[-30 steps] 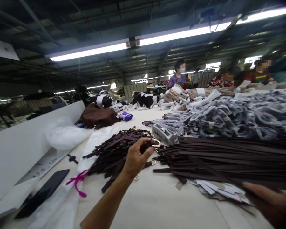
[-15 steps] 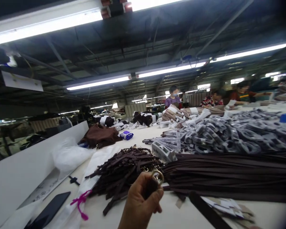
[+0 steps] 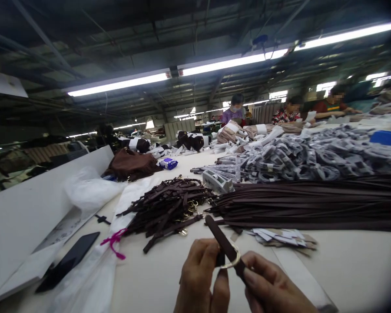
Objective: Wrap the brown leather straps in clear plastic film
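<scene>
Left hand (image 3: 200, 276): fingers closed on gold-buckled tab (image 3: 220, 259). Right hand (image 3: 270, 282): fingers pinch brown strap (image 3: 223, 239). Sheet (image 3: 61, 228) near left edge of table (image 3: 156, 278): illegible writing.

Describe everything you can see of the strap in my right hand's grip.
The strap is flat, narrow, dark brown and leather-like, with a rounded tip. It slants, tip pointing forward and leftward, above the pale table. The right hand pinches it; that hand hides its other end. It crosses the gold-coloured ring at the left hand; whether it is threaded through is unclear.
</scene>
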`<state>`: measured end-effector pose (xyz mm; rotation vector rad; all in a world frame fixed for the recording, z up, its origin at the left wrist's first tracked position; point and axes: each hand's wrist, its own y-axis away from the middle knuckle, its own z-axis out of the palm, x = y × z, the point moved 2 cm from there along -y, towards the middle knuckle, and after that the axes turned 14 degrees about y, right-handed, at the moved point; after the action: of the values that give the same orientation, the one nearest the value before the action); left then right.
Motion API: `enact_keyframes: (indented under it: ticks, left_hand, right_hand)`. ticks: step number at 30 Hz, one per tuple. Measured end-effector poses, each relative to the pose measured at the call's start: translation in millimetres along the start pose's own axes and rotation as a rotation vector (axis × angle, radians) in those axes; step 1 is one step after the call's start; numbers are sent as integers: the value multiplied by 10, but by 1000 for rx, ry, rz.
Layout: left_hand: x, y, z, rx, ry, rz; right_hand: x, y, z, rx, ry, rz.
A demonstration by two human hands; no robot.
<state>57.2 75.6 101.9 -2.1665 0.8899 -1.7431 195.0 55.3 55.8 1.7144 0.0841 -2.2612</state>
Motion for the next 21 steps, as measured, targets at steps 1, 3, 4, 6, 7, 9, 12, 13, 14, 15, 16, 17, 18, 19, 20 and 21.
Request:
enact_keyframes:
  ticks: [1,3,4,6,7,9,12,13,14,15,16,17,18,19,20,21]
  left_hand:
    - [5,29,2,-40,43,-36]
    - [13,65,-22,-75,142,-142]
    - [9,73,-45,-72,205,-215]
    - [-24,81,-88,-76,349,-402]
    - [-50,88,-99,-104,429,-507]
    - [-111,110,-97,-179,573,-694]
    - [-211,163,-60,-234,671,-847]
    - [-247,185,-46,-221,675,-871]
    - [-284,213,-33,-206,668,-897]
    - [-321,246,-21,-192,658,-929]
    - [-357,283,-13,-179,647,-959]
    - [-390,321,-10,-173,634,-983]
    - [-420,358,-11,-172,620,-997]
    - [-444,390,-15,-173,613,-997]
    - [-462,415,-21,-171,617,-985]
    - [-476,433,-28,-169,628,-972]
  right_hand:
    - [-26,-24,13,15,27,6]
    - [-83,-60,42,11,71,-1]
    - [-109,-71,59,-12,89,-16]
    - [-144,-77,91,-28,169,-76]
    - [-151,-76,105,-8,261,-117]
    - [-147,-72,141,55,542,-218]
    - [-101,-92,194,94,871,-334]
    - [-85,-106,190,109,901,-347]
    - [-75,-123,166,150,892,-341]
    - [-69,-139,122,208,845,-312]
    - [-65,-154,62,272,759,-258]
    - [-61,-166,-5,324,636,-186]
    - [-53,-176,-70,354,488,-104]
    - [-43,-183,-123,354,329,-24]
    - [-31,-189,-162,330,179,45]
    - [-20,-193,-186,297,49,92]
